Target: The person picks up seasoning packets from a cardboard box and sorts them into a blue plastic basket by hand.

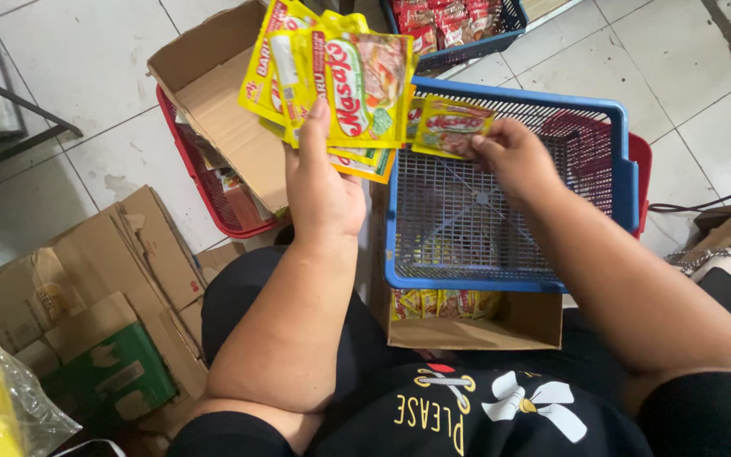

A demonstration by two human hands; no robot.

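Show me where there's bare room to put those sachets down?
The blue basket has an open mesh floor right of the right hand. White floor tiles beyond the flattened cardboard are bare. The red basket is crowded.

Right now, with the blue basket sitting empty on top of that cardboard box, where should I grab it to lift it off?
Grip the blue basket by its thick solid rim, on the two short sides, coming in from left and right. The mesh floor and walls look thin and offer no firm hold. Both hands are occupied: the left hand holds a fan of yellow sachets, the right hand one sachet.
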